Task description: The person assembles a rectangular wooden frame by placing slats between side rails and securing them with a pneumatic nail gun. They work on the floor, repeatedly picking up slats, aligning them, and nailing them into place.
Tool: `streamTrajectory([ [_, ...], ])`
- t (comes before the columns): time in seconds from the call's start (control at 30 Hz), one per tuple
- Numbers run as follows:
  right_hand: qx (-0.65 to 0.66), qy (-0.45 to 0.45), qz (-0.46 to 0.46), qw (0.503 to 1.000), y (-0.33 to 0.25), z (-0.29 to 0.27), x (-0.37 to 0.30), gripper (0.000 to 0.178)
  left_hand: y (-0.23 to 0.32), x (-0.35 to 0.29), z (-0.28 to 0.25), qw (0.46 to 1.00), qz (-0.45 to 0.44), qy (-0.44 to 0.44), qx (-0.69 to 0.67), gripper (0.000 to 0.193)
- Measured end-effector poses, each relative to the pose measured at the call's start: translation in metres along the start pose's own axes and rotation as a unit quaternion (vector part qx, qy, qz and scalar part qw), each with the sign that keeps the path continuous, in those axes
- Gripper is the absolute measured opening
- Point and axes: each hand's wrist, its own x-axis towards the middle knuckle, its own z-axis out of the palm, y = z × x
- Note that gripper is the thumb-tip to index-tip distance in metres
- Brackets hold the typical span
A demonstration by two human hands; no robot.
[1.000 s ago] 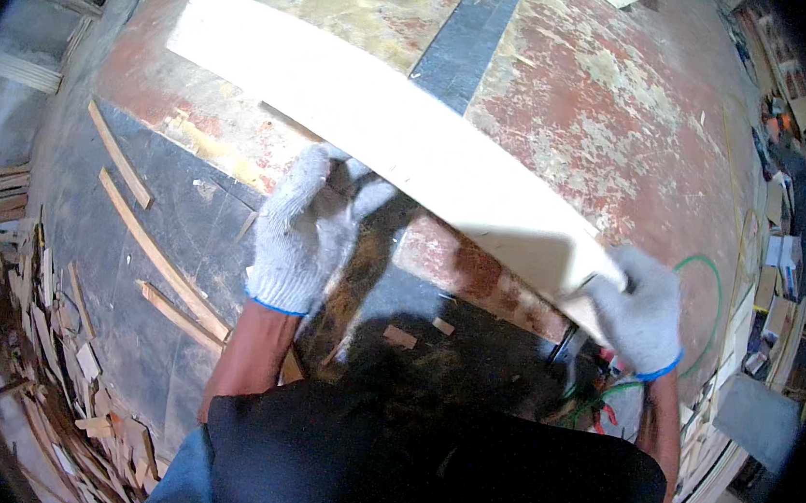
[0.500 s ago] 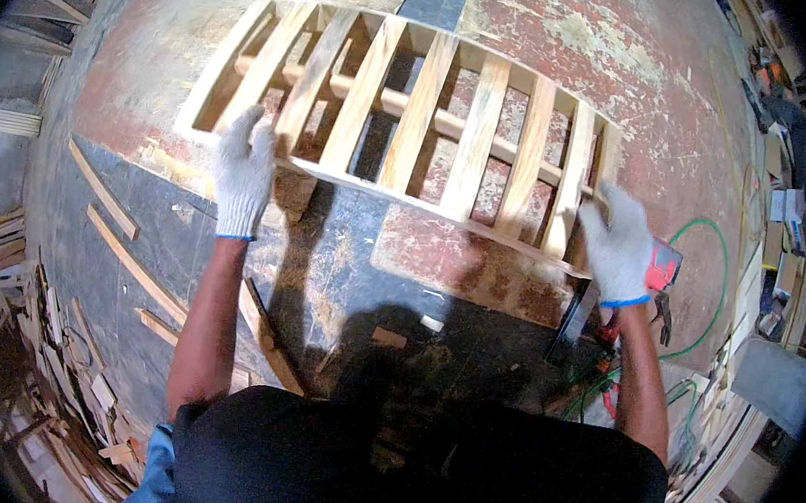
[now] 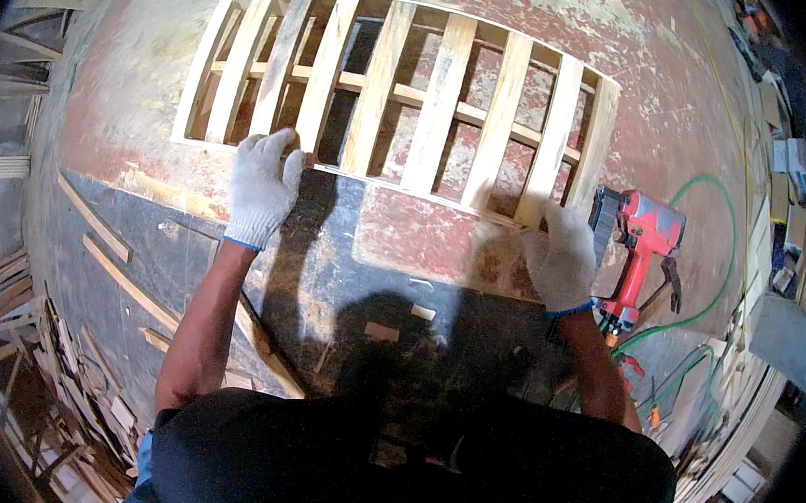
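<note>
A slatted wooden pallet [image 3: 433, 109] of pale boards lies flat-looking across the upper middle, its long near rail toward me. Both my hands wear white knit gloves with blue cuffs. My left hand [image 3: 264, 188] is closed over the near rail, left of its middle, with bent fingertips on the wood. Toward the right end of the same rail, my right hand [image 3: 559, 259] grips the edge beside a slat; some of its fingers are hidden. A red nail gun [image 3: 644, 238] with a black magazine lies just right of my right hand.
A green air hose [image 3: 731, 254] curves away from the nail gun. Loose wooden strips [image 3: 133, 279] lie on the dark panel at left. Scrap wood [image 3: 69, 394] is heaped at lower left, and long boards [image 3: 723, 457] are stacked along the right side.
The pallet has shifted left and turned straighter, with its slats now more face-up. My right hand has slid left along it, uncovering the nail gun. My left hand has moved slightly right.
</note>
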Motion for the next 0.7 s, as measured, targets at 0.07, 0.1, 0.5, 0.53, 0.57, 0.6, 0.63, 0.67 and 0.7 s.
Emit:
streamTrajectory([
  [0.07, -0.003, -0.007, 0.032, 0.999, 0.004, 0.002, 0.000, 0.029, 0.021, 0.016, 0.000, 0.994, -0.060, -0.092, 0.004, 0.027],
  [0.1, -0.025, 0.022, 0.019, 0.999, 0.011, 0.008, -0.003, 0.030, 0.033, 0.023, -0.001, 0.986, -0.091, -0.136, 0.008, 0.028],
  [0.5, 0.004, -0.013, 0.056, 0.998, 0.043, 0.009, 0.017, 0.022, 0.062, 0.020, -0.041, 0.982, -0.094, -0.158, 0.037, 0.021],
  [0.53, 0.011, -0.007, 0.050, 0.999, 0.042, 0.009, 0.015, 0.022, 0.067, 0.013, -0.050, 0.982, -0.103, -0.155, 0.026, 0.021],
  [0.57, 0.002, -0.013, 0.055, 0.998, 0.039, 0.010, 0.015, 0.021, 0.070, 0.004, -0.055, 0.982, -0.115, -0.149, 0.017, 0.022],
  [0.6, -0.008, -0.019, 0.060, 0.998, 0.037, 0.008, 0.014, 0.021, 0.072, -0.007, -0.056, 0.980, -0.122, -0.156, 0.029, 0.021],
  [0.63, -0.018, -0.024, 0.063, 0.998, 0.035, 0.009, 0.013, 0.021, 0.071, -0.021, -0.053, 0.984, -0.103, -0.144, 0.017, 0.023],
  [0.67, -0.019, 0.005, 0.028, 0.999, 0.036, 0.012, 0.009, 0.018, 0.072, -0.030, -0.054, 0.982, -0.100, -0.162, 0.003, 0.026],
  [0.7, -0.029, -0.026, 0.044, 0.998, 0.037, 0.011, 0.007, 0.018, 0.073, -0.038, -0.054, 0.979, -0.096, -0.180, -0.012, 0.029],
])
